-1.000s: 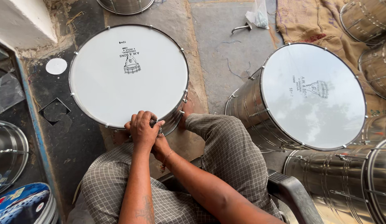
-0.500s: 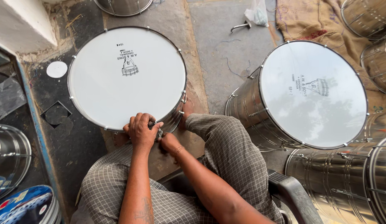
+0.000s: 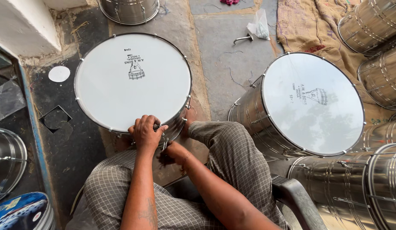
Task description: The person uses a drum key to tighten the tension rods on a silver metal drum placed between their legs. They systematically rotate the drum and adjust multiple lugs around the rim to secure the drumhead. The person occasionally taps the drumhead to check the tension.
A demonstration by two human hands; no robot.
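Stone slabs made up the floor (image 3: 232, 55), cracked and dusty, with a brown sackcloth (image 3: 308, 25) spread at the far side and steel drum shells (image 3: 377, 34) stacked along the wall. Between the seated person's knees stood a steel drum with a white head (image 3: 132, 81), its rim ringed with small tension hooks. A second drum (image 3: 313, 104), also white-headed, leaned just beside the right knee.

The left hand (image 3: 146, 133) lay on the near rim of the first drum, fingers (image 3: 140, 123) curled down tight over the hoop, apparently around some small metal part there. The right hand (image 3: 171, 154) sat lower, against the shell under the rim, but its fingers were in shadow and I could not tell whether they gripped anything. To my eye the work was at one of the near hooks or bolts on the rim, being fitted or tightened; carrying on would call for a firm hold on the hoop and a steady turn from below.

What sat under the left palm was hidden, the lower shell was blocked by the legs, and a dark chair arm (image 3: 298, 200) ran out of view
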